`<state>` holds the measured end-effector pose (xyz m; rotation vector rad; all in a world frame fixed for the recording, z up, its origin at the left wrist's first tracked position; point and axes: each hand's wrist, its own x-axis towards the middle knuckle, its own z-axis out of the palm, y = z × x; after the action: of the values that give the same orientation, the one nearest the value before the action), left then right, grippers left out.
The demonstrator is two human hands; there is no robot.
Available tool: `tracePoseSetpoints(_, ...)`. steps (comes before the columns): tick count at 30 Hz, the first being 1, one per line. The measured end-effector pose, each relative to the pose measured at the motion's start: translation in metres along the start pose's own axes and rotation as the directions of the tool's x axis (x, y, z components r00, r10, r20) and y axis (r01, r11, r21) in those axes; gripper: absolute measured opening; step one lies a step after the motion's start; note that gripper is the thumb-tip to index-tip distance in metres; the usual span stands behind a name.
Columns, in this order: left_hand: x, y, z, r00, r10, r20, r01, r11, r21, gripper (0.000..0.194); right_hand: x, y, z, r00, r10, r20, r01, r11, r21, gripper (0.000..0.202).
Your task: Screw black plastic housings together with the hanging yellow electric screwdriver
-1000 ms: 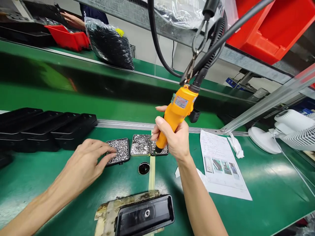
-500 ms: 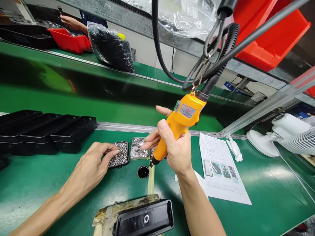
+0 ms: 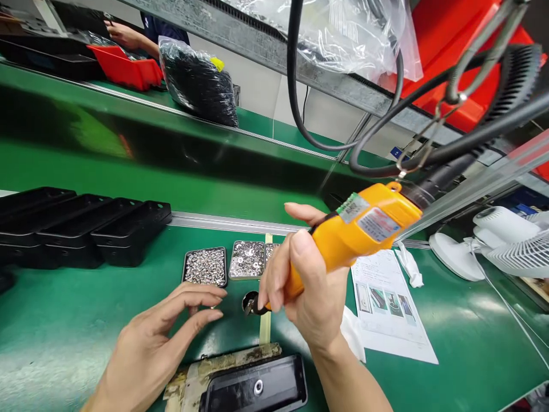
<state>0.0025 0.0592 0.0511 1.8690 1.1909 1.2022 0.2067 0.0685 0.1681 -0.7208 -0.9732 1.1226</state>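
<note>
My right hand (image 3: 309,280) is wrapped round a yellow electric screwdriver (image 3: 360,229), which slants with its tip down to the left. The tip is over a small round dark disc (image 3: 246,298) on the bench and partly hides it; whether they touch I cannot tell. My left hand (image 3: 167,326) has thumb and fingertips drawn together, with a tiny shiny piece, apparently a screw (image 3: 213,308), between them. Behind that hand lies a tray of small screws (image 3: 206,266). Below my hands, a black oblong housing (image 3: 274,375) with a metal washer (image 3: 258,387) rests on a worn, taped fixture (image 3: 231,360).
Beside the screw tray are a tray of washers (image 3: 247,258) and another tray (image 3: 270,250), partly hidden. Several black housings (image 3: 131,229) stand left. A printed sheet (image 3: 390,309) and a white fan (image 3: 510,234) are right. Cables (image 3: 295,86) hang above. A co-worker's hand (image 3: 124,34) shows behind.
My left hand has come away from the screw tray, toward me and to the right. The screwdriver has tilted flatter, its tip moving left and down over the round disc.
</note>
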Motion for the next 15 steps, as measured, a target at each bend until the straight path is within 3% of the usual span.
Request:
tracePoseSetpoints(8, -0.004, 0.019, 0.008, 0.977, 0.208, 0.057, -0.206, 0.978, -0.043, 0.027, -0.017, -0.001, 0.007, 1.0, 0.003, 0.027, -0.005, 0.998, 0.068, 0.03)
tracePoseSetpoints(15, 0.0, 0.024, 0.007, 0.953, 0.297, 0.066, -0.296, 0.955, -0.022, 0.03, -0.024, -0.002, 0.015, 0.998, 0.026, 0.065, -0.027, 0.999, 0.023, 0.025)
